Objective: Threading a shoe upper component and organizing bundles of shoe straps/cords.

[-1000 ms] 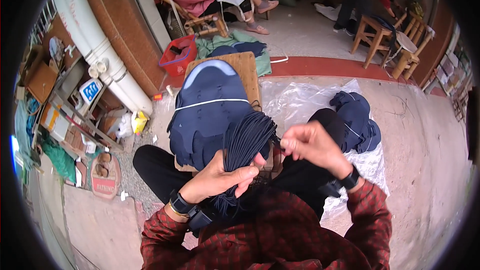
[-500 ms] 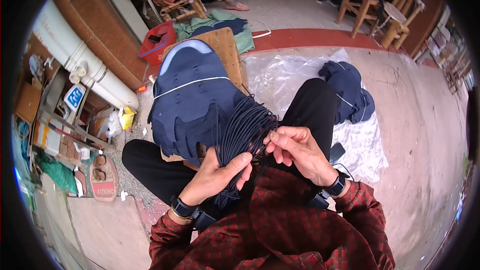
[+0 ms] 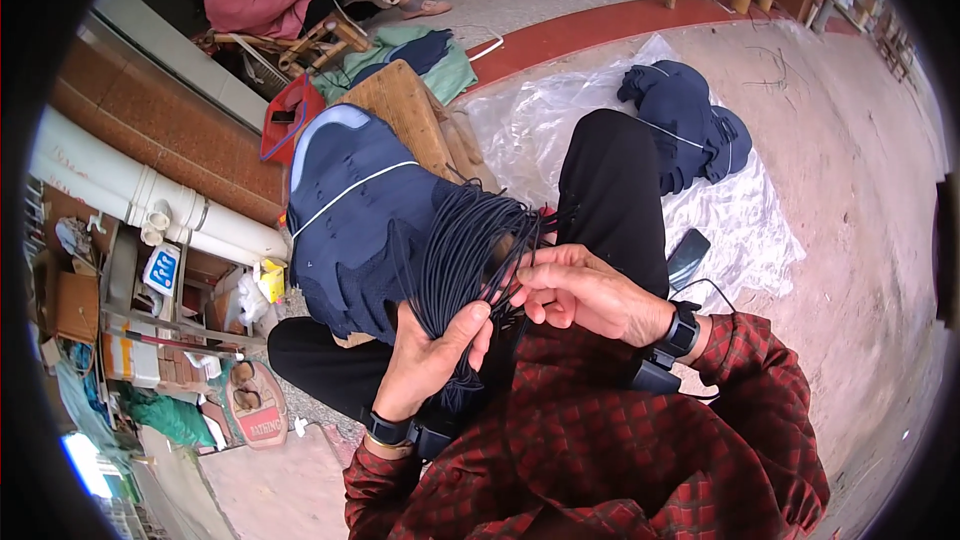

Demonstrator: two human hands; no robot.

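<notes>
A thick bundle of thin black cords (image 3: 465, 255) hangs over my lap. My left hand (image 3: 428, 352) is closed round its lower part, thumb on top, with the loose ends dangling below. At the bundle's right side, my right hand (image 3: 590, 290) pinches a strand or a few of the black cord between thumb and fingers; exactly how many is hidden. Just beyond the cords, a stack of navy knit fabric pieces (image 3: 350, 240), bound by a white string, leans on a wooden stool (image 3: 400, 105). The cords partly cover the stack's near right edge.
Another tied navy bundle (image 3: 680, 125) lies on clear plastic sheeting (image 3: 745, 230) to the right, with a dark phone (image 3: 687, 258) near my knee. A red basket (image 3: 292, 120) stands behind the stool. Slippers (image 3: 253, 405) and cluttered shelves are left. A seated person (image 3: 265, 5) is at the back.
My view has turned, shifting the surroundings. Both hands stay on the cords; the right fingers have moved slightly along the bundle's side, and the cords look more spread out.
</notes>
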